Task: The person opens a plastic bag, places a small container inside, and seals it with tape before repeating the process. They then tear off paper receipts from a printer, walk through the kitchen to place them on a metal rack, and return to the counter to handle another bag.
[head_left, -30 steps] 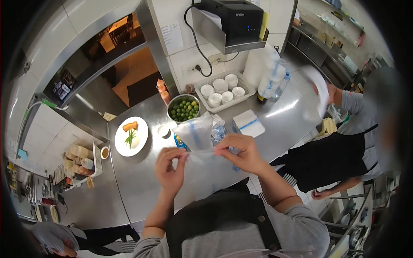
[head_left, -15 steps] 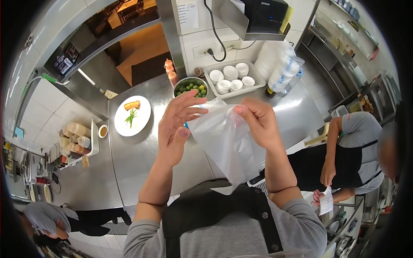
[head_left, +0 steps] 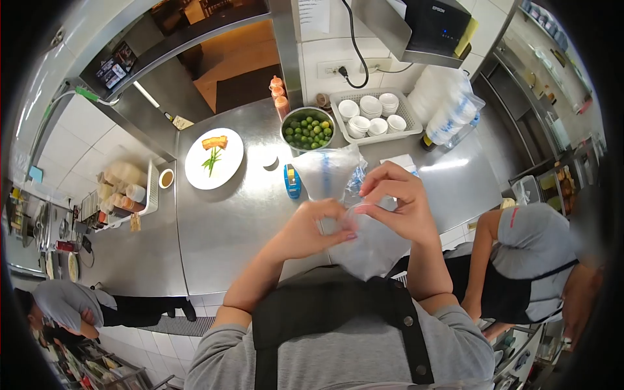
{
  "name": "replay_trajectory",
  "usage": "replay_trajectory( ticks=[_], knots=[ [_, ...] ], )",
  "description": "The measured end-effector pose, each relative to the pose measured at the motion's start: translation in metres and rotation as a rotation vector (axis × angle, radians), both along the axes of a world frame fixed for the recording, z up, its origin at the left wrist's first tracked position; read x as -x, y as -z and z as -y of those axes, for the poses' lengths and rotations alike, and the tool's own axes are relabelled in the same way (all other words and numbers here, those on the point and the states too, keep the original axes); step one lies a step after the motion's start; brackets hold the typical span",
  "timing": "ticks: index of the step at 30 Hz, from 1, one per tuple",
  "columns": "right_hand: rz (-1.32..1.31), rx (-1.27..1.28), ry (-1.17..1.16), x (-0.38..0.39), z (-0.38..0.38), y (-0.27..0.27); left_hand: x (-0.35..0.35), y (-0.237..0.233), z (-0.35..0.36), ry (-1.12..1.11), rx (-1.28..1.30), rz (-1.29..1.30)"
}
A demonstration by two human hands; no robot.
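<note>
A clear plastic bag [head_left: 370, 246] hangs in front of my apron, its gathered top between my two hands. My right hand [head_left: 400, 205] pinches that top between thumb and forefinger. On the other side, my left hand [head_left: 318, 227] is curled with its fingertips closed at the bag's edge, slightly blurred. Just beyond them on the steel counter lie a pile of plastic bags [head_left: 325, 170] with blue print and a small blue object [head_left: 292, 182] with a yellow part. A small white cup [head_left: 268, 157] stands to their left.
A white plate [head_left: 195, 170] bears food and green stalks. Behind are a steel bowl of green limes [head_left: 308, 130], orange-red squeeze bottles [head_left: 279, 97] and a basket [head_left: 416, 125] of white cups. Sauce bottles [head_left: 123, 195] stand left. Co-workers stand right [head_left: 520, 260] and left [head_left: 65, 305].
My left hand, spread open before, has closed in at the bag's top. Both hands and the bag have come lower and nearer my body. The right co-worker's arms have moved down.
</note>
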State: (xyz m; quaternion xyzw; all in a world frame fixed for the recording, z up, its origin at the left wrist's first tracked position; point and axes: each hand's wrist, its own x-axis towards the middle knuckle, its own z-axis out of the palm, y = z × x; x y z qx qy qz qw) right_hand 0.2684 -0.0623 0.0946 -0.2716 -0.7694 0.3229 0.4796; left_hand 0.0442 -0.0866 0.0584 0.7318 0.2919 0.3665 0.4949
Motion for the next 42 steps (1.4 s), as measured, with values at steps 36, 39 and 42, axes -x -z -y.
replay_trajectory(
  ticks=[36, 39, 42],
  knots=[
    [-0.023, 0.359, 0.422, 0.029, -0.087, 0.11, 0.027, 0.039, -0.09, -0.691, 0.417, 0.026],
    [-0.12, 0.765, 0.2, 0.022, -0.095, 0.127, 0.039, 0.05, -0.103, -0.519, 0.759, 0.301],
    [0.048, 0.46, 0.254, 0.019, -0.099, 0.175, 0.029, 0.103, -0.109, -0.618, 0.782, 0.318]
  ],
)
